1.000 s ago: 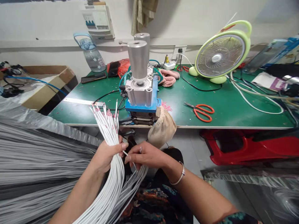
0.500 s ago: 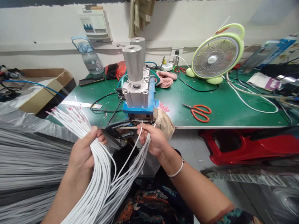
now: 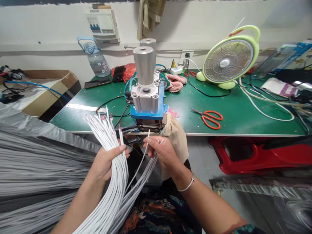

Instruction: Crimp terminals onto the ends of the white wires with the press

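Observation:
My left hand (image 3: 109, 159) is closed round a thick bundle of white cables (image 3: 119, 175), whose ends fan out above the thumb, some with pink tips. My right hand (image 3: 161, 151) pinches one white cable (image 3: 145, 149) between thumb and forefinger, its end pointing up. A thinner bunch of white cables (image 3: 146, 172) runs through the same palm. Just beyond the pinched end stands a pneumatic press (image 3: 146, 97) with silver cylinders and a blue plate. The cable end is just short of the opening at its base. A beige cloth bag (image 3: 176, 136) hangs at the press's right side.
Orange-handled scissors (image 3: 209, 117) lie on the green table (image 3: 248, 120), and a green fan (image 3: 229, 60) stands behind. A steel ruler (image 3: 84, 108), a phone (image 3: 97, 82) and a water bottle (image 3: 96, 60) are at left. A red stool (image 3: 263, 159) stands below the table edge at right.
My left hand has moved right with its bundle, closer to my right hand. The pinched cable's end has drawn back from the press opening. The view has shifted slightly.

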`<action>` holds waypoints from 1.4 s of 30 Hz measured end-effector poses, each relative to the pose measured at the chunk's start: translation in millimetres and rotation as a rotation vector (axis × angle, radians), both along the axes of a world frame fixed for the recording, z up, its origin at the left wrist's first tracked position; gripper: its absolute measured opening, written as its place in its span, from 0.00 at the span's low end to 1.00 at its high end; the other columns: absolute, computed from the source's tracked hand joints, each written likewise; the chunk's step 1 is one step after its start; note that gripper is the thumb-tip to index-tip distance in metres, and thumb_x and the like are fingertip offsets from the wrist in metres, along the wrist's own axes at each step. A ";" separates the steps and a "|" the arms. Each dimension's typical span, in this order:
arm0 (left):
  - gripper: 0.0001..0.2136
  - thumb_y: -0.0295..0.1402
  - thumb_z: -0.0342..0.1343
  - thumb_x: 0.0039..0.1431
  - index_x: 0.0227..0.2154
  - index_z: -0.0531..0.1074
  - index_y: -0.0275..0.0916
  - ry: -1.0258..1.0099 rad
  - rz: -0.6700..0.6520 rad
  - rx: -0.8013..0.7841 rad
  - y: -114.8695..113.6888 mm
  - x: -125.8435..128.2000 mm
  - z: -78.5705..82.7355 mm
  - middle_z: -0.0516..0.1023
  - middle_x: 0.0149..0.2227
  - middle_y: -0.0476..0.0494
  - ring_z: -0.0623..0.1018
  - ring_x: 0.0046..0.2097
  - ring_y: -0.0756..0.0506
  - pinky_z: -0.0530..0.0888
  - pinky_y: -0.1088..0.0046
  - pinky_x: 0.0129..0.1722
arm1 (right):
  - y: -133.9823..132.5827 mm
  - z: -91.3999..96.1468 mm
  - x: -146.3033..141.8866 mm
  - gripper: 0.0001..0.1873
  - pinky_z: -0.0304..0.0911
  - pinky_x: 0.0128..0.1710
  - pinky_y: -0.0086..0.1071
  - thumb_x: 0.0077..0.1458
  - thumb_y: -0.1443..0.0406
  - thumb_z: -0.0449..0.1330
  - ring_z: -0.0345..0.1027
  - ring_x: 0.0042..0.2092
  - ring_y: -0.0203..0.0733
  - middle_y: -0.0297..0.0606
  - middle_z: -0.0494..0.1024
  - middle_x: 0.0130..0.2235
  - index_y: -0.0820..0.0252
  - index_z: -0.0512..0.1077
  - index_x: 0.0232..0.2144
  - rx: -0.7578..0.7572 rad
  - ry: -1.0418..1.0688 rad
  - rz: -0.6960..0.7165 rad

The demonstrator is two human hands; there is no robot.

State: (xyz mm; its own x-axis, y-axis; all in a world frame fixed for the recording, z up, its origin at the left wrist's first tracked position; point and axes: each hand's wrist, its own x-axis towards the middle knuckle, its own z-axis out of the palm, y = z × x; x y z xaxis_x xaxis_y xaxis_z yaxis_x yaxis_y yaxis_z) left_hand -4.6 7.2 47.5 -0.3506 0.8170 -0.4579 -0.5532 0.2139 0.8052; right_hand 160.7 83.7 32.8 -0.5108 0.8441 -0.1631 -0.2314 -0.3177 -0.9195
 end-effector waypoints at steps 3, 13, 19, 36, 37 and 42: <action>0.12 0.25 0.65 0.37 0.25 0.67 0.35 0.037 -0.061 0.050 -1.1 7.3 -6.0 0.71 0.18 0.52 0.73 0.21 0.51 0.72 0.78 0.22 | -2.3 -1.0 1.4 0.14 0.50 0.16 0.24 0.47 0.57 0.60 0.57 0.17 0.28 0.32 0.70 0.19 0.65 0.72 0.22 -0.002 -0.024 0.033; 0.08 0.29 0.65 0.38 0.21 0.71 0.35 0.631 -0.170 0.137 -1.3 12.8 -13.4 0.74 0.23 0.49 0.72 0.27 0.49 0.69 0.74 0.29 | -9.3 1.4 -5.2 0.14 0.57 0.23 0.25 0.48 0.58 0.59 0.61 0.22 0.30 0.34 0.71 0.21 0.65 0.74 0.24 0.064 0.024 0.204; 0.10 0.26 0.65 0.39 0.26 0.70 0.37 0.164 0.048 0.176 3.9 3.9 8.9 0.73 0.20 0.53 0.74 0.23 0.51 0.73 0.76 0.28 | 4.5 10.5 -6.3 0.11 0.53 0.16 0.23 0.46 0.60 0.60 0.59 0.16 0.28 0.34 0.74 0.24 0.65 0.71 0.26 -0.239 0.156 -0.008; 0.14 0.25 0.66 0.35 0.24 0.66 0.37 0.106 -0.014 0.099 4.3 9.3 5.3 0.70 0.17 0.55 0.71 0.19 0.53 0.69 0.81 0.19 | 3.8 3.3 11.1 0.11 0.59 0.28 0.29 0.50 0.60 0.57 0.65 0.26 0.33 0.36 0.73 0.26 0.63 0.73 0.26 -0.048 0.214 0.165; 0.13 0.26 0.66 0.35 0.23 0.66 0.37 0.143 -0.045 0.104 4.0 12.4 2.0 0.70 0.18 0.54 0.71 0.19 0.53 0.69 0.80 0.20 | 1.6 3.3 10.5 0.10 0.60 0.30 0.29 0.49 0.61 0.58 0.65 0.27 0.33 0.36 0.73 0.27 0.63 0.74 0.29 -0.046 0.203 0.174; 0.08 0.29 0.65 0.39 0.22 0.71 0.34 0.465 -0.240 0.140 3.1 20.6 -10.1 0.75 0.22 0.47 0.73 0.25 0.49 0.70 0.74 0.27 | -4.7 -1.0 -1.9 0.12 0.56 0.24 0.27 0.46 0.58 0.61 0.62 0.23 0.32 0.35 0.73 0.24 0.63 0.74 0.28 0.032 0.074 0.246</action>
State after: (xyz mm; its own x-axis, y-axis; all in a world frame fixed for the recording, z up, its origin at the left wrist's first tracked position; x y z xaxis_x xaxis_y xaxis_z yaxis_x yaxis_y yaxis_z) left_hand 16.0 10.3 37.4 -0.2859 0.9412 -0.1798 -0.0804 0.1634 0.9833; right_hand 158.7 79.0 31.8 -0.7109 0.6971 -0.0929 -0.2173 -0.3434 -0.9137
